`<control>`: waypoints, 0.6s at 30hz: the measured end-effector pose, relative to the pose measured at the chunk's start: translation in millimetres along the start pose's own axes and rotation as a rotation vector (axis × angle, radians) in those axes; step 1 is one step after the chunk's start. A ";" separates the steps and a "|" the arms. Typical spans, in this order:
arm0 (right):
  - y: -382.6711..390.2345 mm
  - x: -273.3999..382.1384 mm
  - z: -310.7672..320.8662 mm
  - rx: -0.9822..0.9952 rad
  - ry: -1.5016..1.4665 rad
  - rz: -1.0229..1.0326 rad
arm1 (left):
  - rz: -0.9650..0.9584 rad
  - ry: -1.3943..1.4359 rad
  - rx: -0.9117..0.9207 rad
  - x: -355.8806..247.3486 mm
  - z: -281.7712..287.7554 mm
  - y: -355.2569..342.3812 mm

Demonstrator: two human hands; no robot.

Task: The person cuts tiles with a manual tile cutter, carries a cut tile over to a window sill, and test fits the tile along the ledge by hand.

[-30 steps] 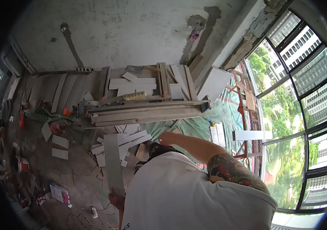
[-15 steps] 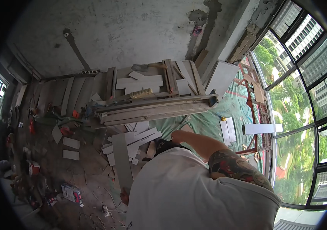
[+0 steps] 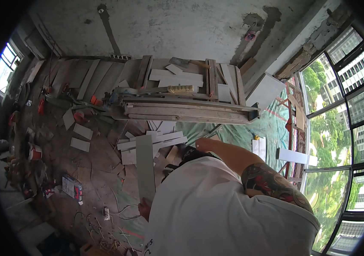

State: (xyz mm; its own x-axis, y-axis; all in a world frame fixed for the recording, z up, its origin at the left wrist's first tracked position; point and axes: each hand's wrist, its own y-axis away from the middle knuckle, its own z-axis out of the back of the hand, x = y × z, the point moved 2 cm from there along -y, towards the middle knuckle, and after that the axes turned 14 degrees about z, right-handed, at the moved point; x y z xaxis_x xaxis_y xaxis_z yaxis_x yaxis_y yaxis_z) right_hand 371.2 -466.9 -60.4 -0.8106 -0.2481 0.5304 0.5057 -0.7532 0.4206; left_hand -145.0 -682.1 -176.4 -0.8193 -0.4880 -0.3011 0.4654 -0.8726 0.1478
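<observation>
Well, we have the board (image 3: 145, 166) running toward twelve o'clock from our left hand (image 3: 145, 208), which pinches its near end, so most of its length lies beyond the grip. Its far end covers part of the scraps (image 3: 170, 139) in our view. Toward half past one from that hand, our right hand (image 3: 203, 145) sits by dark cloth (image 3: 190, 154); we cannot tell how its fingers stand. Past the scraps, toward one o'clock, stands the bench (image 3: 199, 114), near a green sheet (image 3: 230, 135). Two offcuts (image 3: 83, 132) lie toward half past ten, a box (image 3: 71, 187) toward half past nine.
</observation>
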 end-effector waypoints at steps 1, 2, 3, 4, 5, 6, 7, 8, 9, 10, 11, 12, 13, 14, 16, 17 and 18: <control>-2.0 -3.4 -0.5 0.014 0.013 0.010 | 0.116 0.040 0.129 -6.8 1.9 -2.7; -2.8 -3.7 -0.2 0.051 0.025 0.012 | 0.238 0.076 0.254 -3.6 2.1 2.5; -4.7 -4.2 0.3 0.089 0.036 0.018 | 0.266 0.077 0.247 -2.2 5.1 11.4; -9.6 -3.8 1.1 0.109 0.041 0.043 | 0.242 0.070 0.230 -1.2 9.5 19.8; -16.3 -9.1 -1.8 0.062 0.073 0.078 | 0.253 0.063 0.214 0.0 17.0 32.2; -24.6 -8.7 -4.8 0.023 0.103 0.127 | 0.269 0.057 0.197 -1.2 26.4 46.0; -30.7 -15.8 -3.9 0.088 0.117 0.091 | 0.274 0.131 0.255 -6.8 30.3 51.6; -40.4 -21.8 -8.0 0.166 0.143 0.072 | 0.238 0.138 0.219 -24.4 48.3 64.0; -37.3 -21.3 -8.0 0.140 0.121 0.064 | 0.193 0.140 0.184 -49.1 72.2 73.5; -28.9 -22.7 1.5 0.104 0.093 0.047 | 0.156 0.088 0.117 -77.0 90.8 75.4; -24.2 -27.0 4.1 0.087 0.075 0.065 | 0.122 0.041 0.047 -106.0 109.7 78.8; -22.3 -26.9 5.2 0.070 0.057 0.080 | 0.032 0.005 -0.012 -118.9 118.2 81.8; -26.3 -22.7 3.7 0.085 0.064 0.127 | -0.065 -0.032 -0.071 -127.4 122.7 90.1; -25.3 -23.8 -0.7 0.099 0.063 0.147 | -0.040 -0.041 -0.090 -127.0 124.7 102.8; -27.7 -40.1 -12.0 0.111 0.070 0.222 | 0.009 -0.023 -0.064 -135.6 122.7 125.0; -28.4 -41.5 -9.2 0.108 0.071 0.235 | 0.026 -0.018 -0.060 -141.4 120.1 135.3; -24.7 -42.3 -9.8 0.144 0.076 0.250 | 0.041 -0.059 -0.088 -150.1 121.8 148.5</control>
State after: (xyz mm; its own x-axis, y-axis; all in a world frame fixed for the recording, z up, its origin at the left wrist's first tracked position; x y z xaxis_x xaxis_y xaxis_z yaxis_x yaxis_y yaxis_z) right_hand 390.1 -443.7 -100.4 -0.6728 -0.4642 0.5760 0.7247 -0.5700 0.3872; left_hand 6.3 -740.8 5.5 -0.8162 -0.5255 -0.2404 0.5241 -0.8483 0.0749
